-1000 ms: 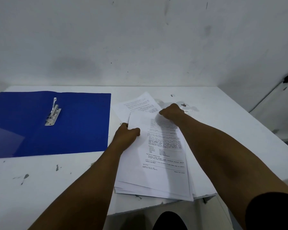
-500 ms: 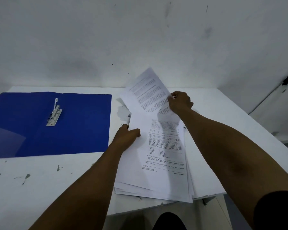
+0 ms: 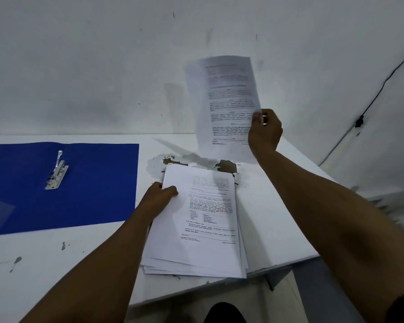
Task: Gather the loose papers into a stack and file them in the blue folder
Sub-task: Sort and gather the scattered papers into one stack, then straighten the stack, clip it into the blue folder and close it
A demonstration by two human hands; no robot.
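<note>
A stack of printed white papers (image 3: pixel 196 229) lies on the white table, its near end hanging over the table's front edge. My left hand (image 3: pixel 158 200) grips the stack's upper left edge, thumb on top. My right hand (image 3: pixel 265 131) pinches the right edge of a single printed sheet (image 3: pixel 224 106) and holds it upright in the air, above and behind the stack. The blue folder (image 3: pixel 91 183) lies open flat to the left, with its metal clip (image 3: pixel 56 174) raised near the middle.
The white table (image 3: pixel 56 264) has chipped paint behind the stack and small grey marks at the front left. A white wall rises right behind it. A black cable (image 3: pixel 380 89) runs down the right wall. The table's front edge is close to me.
My right hand has lifted the single sheet from behind the stack up and to the right, until it stands upright in the air. My left hand stays on the stack.
</note>
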